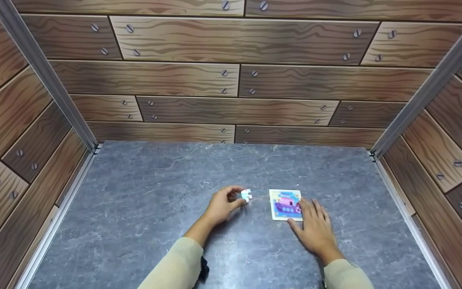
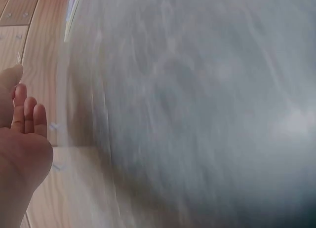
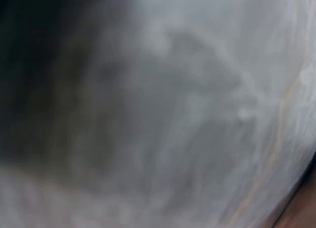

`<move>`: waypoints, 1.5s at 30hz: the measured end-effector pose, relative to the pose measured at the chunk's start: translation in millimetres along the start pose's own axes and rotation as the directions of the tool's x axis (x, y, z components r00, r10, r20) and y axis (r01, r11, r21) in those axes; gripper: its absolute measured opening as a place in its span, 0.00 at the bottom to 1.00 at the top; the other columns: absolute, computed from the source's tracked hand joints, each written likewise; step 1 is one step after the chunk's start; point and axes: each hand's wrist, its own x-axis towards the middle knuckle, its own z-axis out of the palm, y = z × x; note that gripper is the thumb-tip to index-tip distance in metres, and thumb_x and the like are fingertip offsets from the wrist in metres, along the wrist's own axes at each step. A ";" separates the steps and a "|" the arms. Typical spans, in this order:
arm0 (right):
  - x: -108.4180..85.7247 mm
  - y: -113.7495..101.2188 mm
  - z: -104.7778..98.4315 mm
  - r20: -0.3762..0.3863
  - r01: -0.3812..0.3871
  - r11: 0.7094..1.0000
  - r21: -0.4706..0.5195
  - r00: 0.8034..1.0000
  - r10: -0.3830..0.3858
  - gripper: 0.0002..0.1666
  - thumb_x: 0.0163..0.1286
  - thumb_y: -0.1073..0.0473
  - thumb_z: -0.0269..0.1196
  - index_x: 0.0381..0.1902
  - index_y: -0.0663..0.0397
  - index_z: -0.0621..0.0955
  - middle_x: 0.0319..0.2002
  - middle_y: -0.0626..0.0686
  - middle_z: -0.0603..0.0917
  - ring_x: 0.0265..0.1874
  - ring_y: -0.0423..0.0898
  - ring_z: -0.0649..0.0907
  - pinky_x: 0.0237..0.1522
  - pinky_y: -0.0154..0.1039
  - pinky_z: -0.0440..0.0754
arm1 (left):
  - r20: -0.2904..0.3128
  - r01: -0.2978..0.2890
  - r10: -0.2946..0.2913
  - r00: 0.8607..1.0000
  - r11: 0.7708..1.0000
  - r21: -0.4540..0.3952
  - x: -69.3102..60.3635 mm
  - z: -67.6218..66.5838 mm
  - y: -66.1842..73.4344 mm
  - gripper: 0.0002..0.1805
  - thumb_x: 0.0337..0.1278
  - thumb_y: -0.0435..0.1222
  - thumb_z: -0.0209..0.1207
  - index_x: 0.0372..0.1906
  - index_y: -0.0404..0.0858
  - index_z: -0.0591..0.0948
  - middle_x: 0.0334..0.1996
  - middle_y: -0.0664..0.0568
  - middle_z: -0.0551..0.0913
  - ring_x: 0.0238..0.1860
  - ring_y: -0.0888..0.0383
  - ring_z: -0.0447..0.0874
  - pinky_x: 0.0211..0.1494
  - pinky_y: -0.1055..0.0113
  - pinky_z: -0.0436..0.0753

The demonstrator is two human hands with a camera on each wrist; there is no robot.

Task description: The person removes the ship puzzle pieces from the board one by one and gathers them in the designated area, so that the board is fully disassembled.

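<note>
In the head view, my left hand [image 1: 221,206] pinches a small white and light-blue jigsaw puzzle piece [image 1: 247,195] between thumb and fingertips, just left of a square picture board [image 1: 285,205]. The board lies flat, with a white border and a pink and purple ship on blue. On its right side rests my right hand [image 1: 316,230], fingers fairly straight at the right edge and thumb at the lower right corner. The left wrist view has the left hand [image 2: 24,139] at its left edge, fingertips partly cut off. Only a blurred sliver of skin shows in the right wrist view.
A grey marbled tabletop [image 1: 142,224] lies under both hands. Wood-plank-patterned walls [image 1: 239,80] enclose it at the back and both sides, with metal posts [image 1: 54,84] at the back corners.
</note>
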 end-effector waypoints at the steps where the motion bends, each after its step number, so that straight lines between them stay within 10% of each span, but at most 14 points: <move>1: -0.1 -0.1 -0.3 -0.002 0.001 1.000 0.002 1.000 -0.001 0.46 0.79 0.33 0.61 0.82 0.55 0.67 0.82 0.61 0.69 0.85 0.69 0.60 0.85 0.71 0.52 | -0.004 -0.006 0.006 1.000 1.000 0.005 -1.0 -3.9 -1.5 0.19 0.69 0.38 0.72 0.61 0.43 0.87 0.52 0.46 0.88 0.50 0.58 0.85 0.60 0.60 0.87; 8: -1.0 0.6 1.1 -0.022 0.007 1.000 0.017 1.000 -0.007 0.46 0.79 0.34 0.62 0.81 0.56 0.67 0.82 0.61 0.69 0.84 0.70 0.60 0.84 0.72 0.52 | -0.017 -0.070 0.072 0.997 0.994 0.084 -7.5 -35.2 -20.9 0.18 0.66 0.33 0.72 0.59 0.35 0.87 0.49 0.40 0.89 0.47 0.55 0.88 0.56 0.58 0.89; 20: 1.3 2.2 2.8 0.041 -0.017 1.000 0.017 0.999 0.016 0.49 0.80 0.31 0.59 0.84 0.55 0.64 0.84 0.61 0.65 0.86 0.69 0.56 0.85 0.70 0.48 | -0.016 -0.015 0.019 1.000 0.980 0.196 -14.2 -78.2 -53.2 0.16 0.66 0.34 0.72 0.56 0.36 0.88 0.51 0.44 0.91 0.55 0.48 0.87 0.64 0.50 0.83; 33: -0.4 2.4 1.8 0.040 -0.017 1.000 0.008 0.999 0.016 0.48 0.80 0.31 0.58 0.84 0.55 0.64 0.84 0.62 0.65 0.86 0.69 0.56 0.85 0.72 0.48 | -0.049 -0.015 0.032 0.998 0.953 0.302 -15.0 -81.5 -55.0 0.15 0.62 0.31 0.73 0.53 0.35 0.89 0.47 0.43 0.86 0.50 0.49 0.85 0.59 0.54 0.84; 45: 1.9 1.8 2.2 0.039 -0.011 1.000 0.014 0.999 0.010 0.48 0.80 0.31 0.58 0.84 0.54 0.63 0.84 0.61 0.65 0.86 0.69 0.56 0.85 0.72 0.48 | -0.045 0.082 -0.072 0.996 0.950 0.302 -12.7 -79.3 -52.0 0.23 0.59 0.42 0.78 0.59 0.41 0.88 0.52 0.45 0.82 0.53 0.49 0.81 0.63 0.48 0.82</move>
